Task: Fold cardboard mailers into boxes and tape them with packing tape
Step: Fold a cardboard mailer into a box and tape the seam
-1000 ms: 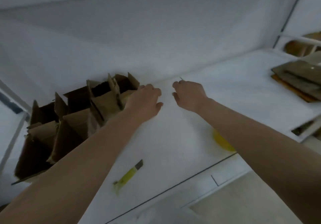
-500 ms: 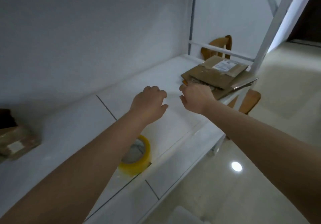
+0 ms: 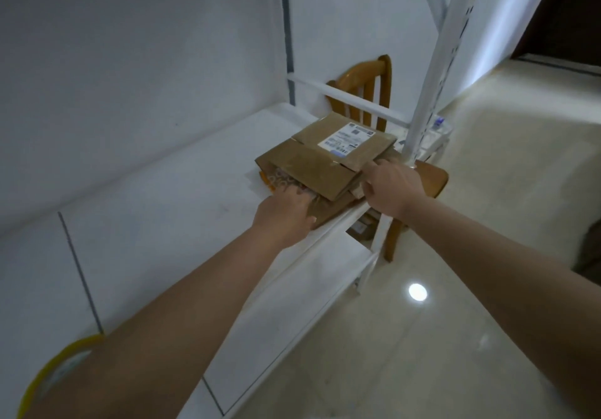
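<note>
A stack of flattened brown cardboard mailers is seen at the white desk's far front corner. Its near edges are grasped by the left hand and right hand. Light, stiff sheets are judged; opposite edges are best held.

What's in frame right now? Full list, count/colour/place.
flattened cardboard mailers: a stack, exact count unclear, brown, far right end of the shelf surface
shipping label: 1, white, on the top mailer
tape roll: 1, yellow, bottom left corner, partly behind the left forearm
shelf surface: 1, white, running from lower left to centre
shelf upright: 1, white metal, right of the stack
chair: 1, brown wood, behind and beside the shelf end
floor: pale glossy tile, right side, with a light reflection
wall: white, behind the shelf
left hand: at the near edge of the stack, fingers against the cardboard
right hand: at the stack's right edge, fingers touching the top mailer
</note>
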`<action>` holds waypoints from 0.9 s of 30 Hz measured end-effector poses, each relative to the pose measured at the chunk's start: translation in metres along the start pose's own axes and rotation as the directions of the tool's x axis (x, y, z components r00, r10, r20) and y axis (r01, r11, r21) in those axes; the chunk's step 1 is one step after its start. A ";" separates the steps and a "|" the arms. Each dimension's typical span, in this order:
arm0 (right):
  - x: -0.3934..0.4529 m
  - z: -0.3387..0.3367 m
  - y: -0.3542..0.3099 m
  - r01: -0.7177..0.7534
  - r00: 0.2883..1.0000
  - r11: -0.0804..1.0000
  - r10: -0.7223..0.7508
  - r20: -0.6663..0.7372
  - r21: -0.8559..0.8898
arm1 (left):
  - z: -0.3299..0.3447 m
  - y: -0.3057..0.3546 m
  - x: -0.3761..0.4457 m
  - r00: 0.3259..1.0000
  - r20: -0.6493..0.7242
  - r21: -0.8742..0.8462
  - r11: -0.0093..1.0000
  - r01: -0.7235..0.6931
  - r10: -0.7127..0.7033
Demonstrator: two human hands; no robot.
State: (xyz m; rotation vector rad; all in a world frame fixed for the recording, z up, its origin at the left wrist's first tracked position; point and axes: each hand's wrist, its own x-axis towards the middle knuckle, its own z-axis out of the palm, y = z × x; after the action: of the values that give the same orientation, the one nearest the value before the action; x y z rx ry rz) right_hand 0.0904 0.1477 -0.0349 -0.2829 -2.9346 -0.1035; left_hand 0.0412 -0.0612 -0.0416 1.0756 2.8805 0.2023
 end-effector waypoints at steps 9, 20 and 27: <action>0.077 0.010 0.028 -0.024 0.999 0.996 0.020 0.046 0.083 | 0.013 -0.004 0.052 0.984 0.011 -0.094 0.980 0.176 -0.176; 0.134 0.048 0.054 -0.261 0.948 0.948 0.215 0.235 0.184 | 0.035 -0.006 0.076 0.898 0.042 -0.235 0.869 0.435 -0.438; 0.132 0.060 0.064 -0.260 0.929 0.953 0.201 0.311 0.158 | 0.048 0.000 0.078 0.893 0.148 -0.216 0.867 0.449 -0.426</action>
State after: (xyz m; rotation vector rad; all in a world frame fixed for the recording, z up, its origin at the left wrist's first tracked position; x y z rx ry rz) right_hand -0.0351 0.2397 -0.0647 -0.6632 -3.1376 0.2868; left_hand -0.0123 -0.0049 -0.0900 0.3612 2.8195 0.4503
